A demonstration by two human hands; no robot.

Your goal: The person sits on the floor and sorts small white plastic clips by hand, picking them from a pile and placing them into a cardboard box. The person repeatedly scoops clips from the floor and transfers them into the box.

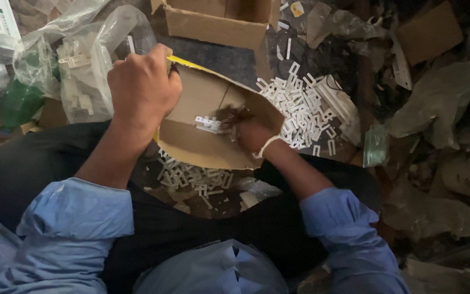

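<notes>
Inside cardboard box (202, 109), white plastic clips (208, 123)

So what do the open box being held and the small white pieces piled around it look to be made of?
The box looks like plain brown cardboard: matte, with bent flaps and a yellow outer face at the rim. The small white pieces look like moulded plastic, uniform white frame-like shapes, though too small to be sure. The left hand grips the rim; the right hand reaches inside.

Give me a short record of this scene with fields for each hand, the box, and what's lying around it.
left hand: grips the upper edge of the cardboard box
right hand: inside the box, at the small white plastic pieces
box: open, tilted toward the person
nearby: pile of white plastic clips right of the box, clear plastic bags on the left
</notes>
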